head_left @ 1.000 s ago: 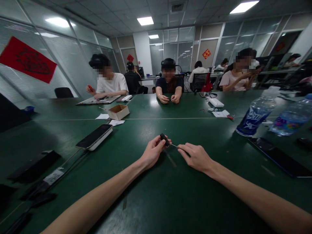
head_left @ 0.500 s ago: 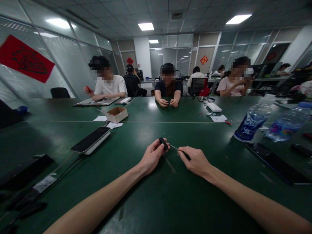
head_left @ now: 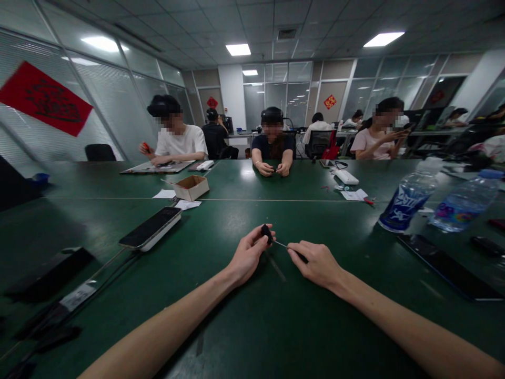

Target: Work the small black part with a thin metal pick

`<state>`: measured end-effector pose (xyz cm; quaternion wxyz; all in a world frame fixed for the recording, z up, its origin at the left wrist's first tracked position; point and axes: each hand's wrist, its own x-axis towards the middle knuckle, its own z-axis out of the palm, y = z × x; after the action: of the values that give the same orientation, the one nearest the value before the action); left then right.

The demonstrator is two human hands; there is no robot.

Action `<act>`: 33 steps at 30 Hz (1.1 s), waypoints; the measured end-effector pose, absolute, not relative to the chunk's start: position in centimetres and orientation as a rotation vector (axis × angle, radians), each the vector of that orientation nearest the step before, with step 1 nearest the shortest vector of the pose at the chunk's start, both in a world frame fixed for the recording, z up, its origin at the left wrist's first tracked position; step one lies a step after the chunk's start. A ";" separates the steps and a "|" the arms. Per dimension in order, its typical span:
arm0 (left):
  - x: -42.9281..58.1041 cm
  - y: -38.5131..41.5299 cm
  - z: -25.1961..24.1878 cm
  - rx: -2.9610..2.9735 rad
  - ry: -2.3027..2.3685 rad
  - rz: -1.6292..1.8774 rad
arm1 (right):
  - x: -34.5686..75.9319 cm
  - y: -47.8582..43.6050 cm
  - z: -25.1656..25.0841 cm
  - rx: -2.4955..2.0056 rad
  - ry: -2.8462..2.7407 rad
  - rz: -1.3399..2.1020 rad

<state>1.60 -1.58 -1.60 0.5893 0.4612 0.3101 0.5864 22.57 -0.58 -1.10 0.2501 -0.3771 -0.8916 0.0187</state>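
The left hand (head_left: 248,257) was closed in a pinch, with the thumb and fingertips gripping a small black component (head_left: 267,233) of undetermined type just above the green bench (head_left: 232,316). The right hand (head_left: 317,266) was curled in a pinch around a slim black-handled tool (head_left: 301,256). The tool's thin metal shaft (head_left: 280,244) pointed toward the component, but contact at its tip could not be confirmed. A smartphone (head_left: 150,227) lay on a white slab to the left of the hands. Two plastic water bottles (head_left: 406,202) (head_left: 463,201) stood to the right, near a dark smartphone (head_left: 445,266). An open cardboard box (head_left: 191,188) sat farther along the bench, and a co-worker (head_left: 273,147) sat across it with both hands drawn together.
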 end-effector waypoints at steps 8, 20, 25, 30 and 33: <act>1.7 -1.4 -2.0 1.182 0.755 1.358 | 22.8 -0.6 -1.3 -1.022 -2.438 0.075; 1.6 -1.5 -1.8 1.076 0.693 1.283 | 22.9 -0.6 -1.5 -0.966 -2.351 0.071; 1.8 -1.8 -1.6 1.107 0.688 1.200 | 22.6 -0.5 -1.2 -0.959 -2.207 0.136; 1.5 -1.6 -1.6 0.995 0.688 1.272 | 22.7 -0.6 -1.1 -0.969 -2.309 0.150; 1.3 -1.5 -1.8 0.959 0.669 1.288 | 22.6 -0.7 -1.2 -0.987 -2.378 0.108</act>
<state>1.31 -1.51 -1.83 0.6449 0.4215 0.2939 0.5658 22.64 -0.69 -1.21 0.2786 -0.3679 -0.8862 0.0401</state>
